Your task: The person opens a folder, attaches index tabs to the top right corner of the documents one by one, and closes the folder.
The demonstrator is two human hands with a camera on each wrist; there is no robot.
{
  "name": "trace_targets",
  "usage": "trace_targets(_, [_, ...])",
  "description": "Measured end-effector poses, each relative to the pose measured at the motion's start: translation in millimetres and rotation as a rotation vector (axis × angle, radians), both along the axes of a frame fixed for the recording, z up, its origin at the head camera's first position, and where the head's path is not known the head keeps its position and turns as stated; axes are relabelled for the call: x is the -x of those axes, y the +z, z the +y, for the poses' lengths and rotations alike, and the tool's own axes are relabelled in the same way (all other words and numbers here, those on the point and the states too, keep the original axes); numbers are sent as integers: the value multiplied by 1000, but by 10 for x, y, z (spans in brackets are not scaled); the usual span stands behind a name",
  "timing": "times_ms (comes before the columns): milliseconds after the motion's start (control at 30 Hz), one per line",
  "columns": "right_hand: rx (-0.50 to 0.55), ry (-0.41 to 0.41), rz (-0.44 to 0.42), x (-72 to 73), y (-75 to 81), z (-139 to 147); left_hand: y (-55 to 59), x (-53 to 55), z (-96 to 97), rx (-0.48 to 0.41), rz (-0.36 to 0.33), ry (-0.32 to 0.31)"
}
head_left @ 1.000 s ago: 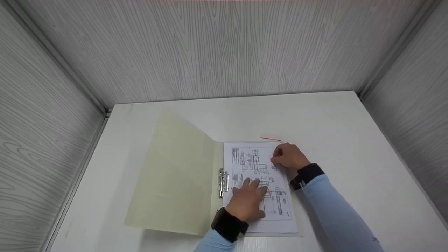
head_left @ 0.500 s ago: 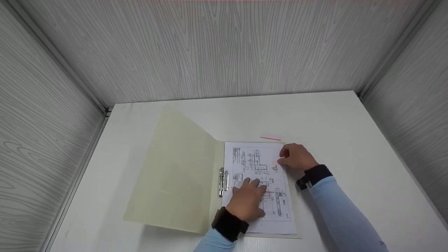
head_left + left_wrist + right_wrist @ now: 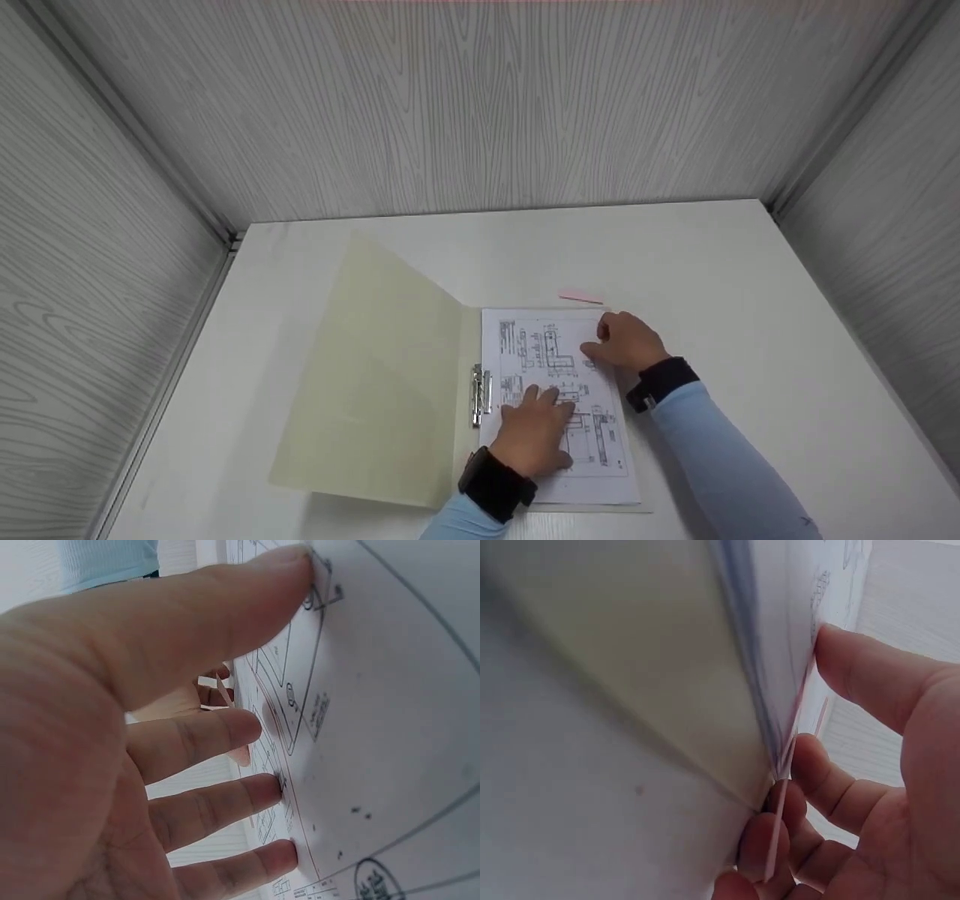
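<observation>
A pale yellow folder (image 3: 375,375) lies with its cover raised to the left. Its metal clip (image 3: 477,397) is beside a stack of printed technical drawings (image 3: 517,337). My left hand (image 3: 531,435) rests spread on the top sheet, its fingers straight and fingertips touching the paper. At the sheets' right edge is my right hand (image 3: 628,343). In the right wrist view, its thumb touches the drawing's face while the other fingers curl behind the edge. A thin pink sticky flag (image 3: 778,829) runs along that edge between its fingers; how far it overlaps the paper is unclear.
A pink strip with a red edge (image 3: 580,295) lies on the white table (image 3: 720,262) just beyond the folder's top. Grey wood-grain panels (image 3: 465,105) enclose the back and both sides. A black band is on each wrist.
My right hand moved slightly right, uncovering some pink at the sheet's edge, then came back left over it. My left hand stays in place on the drawing.
</observation>
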State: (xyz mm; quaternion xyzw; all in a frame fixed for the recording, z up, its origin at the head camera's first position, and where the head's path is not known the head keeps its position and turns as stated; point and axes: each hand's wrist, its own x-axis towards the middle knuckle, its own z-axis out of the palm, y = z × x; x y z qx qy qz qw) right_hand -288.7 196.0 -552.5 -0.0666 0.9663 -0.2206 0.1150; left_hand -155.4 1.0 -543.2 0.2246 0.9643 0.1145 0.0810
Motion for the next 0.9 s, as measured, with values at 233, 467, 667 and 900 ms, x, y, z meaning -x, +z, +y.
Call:
trace_targets(233, [46, 61, -64, 14, -27, 103, 4, -7, 0, 9, 1, -6])
trace_targets(467, [109, 23, -75, 6, -30, 146, 14, 6, -4, -9, -10, 0])
trace_targets(667, [135, 24, -60, -8, -25, 191, 2, 9, -3, -20, -17, 3])
trace_targets(900, [122, -41, -35, -12, -14, 100, 5, 1, -6, -20, -22, 1])
